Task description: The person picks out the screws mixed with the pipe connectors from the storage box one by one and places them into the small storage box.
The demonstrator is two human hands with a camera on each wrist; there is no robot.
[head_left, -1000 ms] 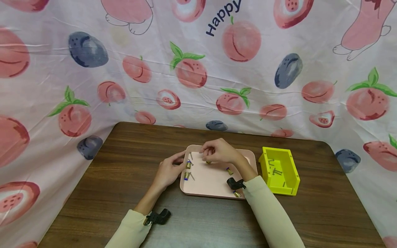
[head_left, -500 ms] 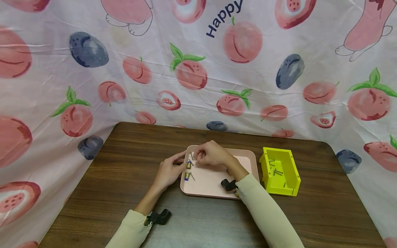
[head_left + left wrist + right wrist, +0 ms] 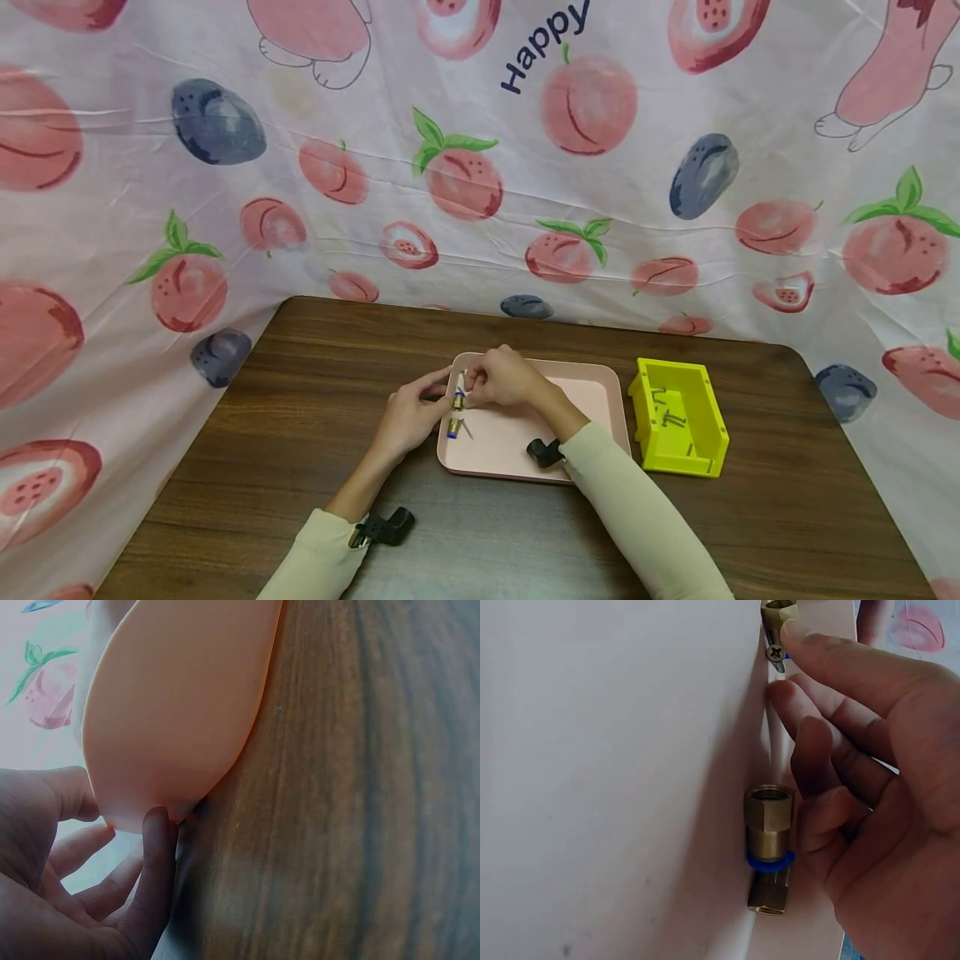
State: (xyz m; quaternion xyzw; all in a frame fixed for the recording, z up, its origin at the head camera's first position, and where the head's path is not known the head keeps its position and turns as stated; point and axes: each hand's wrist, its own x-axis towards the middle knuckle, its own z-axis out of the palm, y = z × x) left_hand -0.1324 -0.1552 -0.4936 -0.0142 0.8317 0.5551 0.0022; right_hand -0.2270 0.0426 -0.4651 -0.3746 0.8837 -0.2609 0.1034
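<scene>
My left hand (image 3: 408,412) holds the left end of the pink tray (image 3: 525,467); in the left wrist view its fingers sit at the tray's rounded edge (image 3: 176,772). My right hand (image 3: 502,379) reaches into that end of the tray, fingers bent. In the right wrist view its thumb tip overlaps a brass fitting (image 3: 780,611), and a cross-head screw (image 3: 775,653) shows between thumb and forefinger. I cannot tell if they grip it. Two brass fittings with blue rings (image 3: 458,402) (image 3: 453,427) lie near the left rim, a screw (image 3: 467,428) beside one.
More brass fittings (image 3: 769,825) lie near the right palm, hidden in the head view. A yellow bin (image 3: 708,417) with several screws (image 3: 673,418) stands right of the tray. The dark wooden table (image 3: 300,375) meets a fruit-print cloth (image 3: 465,275) behind and at both sides.
My right hand has moved left across the tray to the screws and fittings at its left end. The left hand stays at the tray's edge.
</scene>
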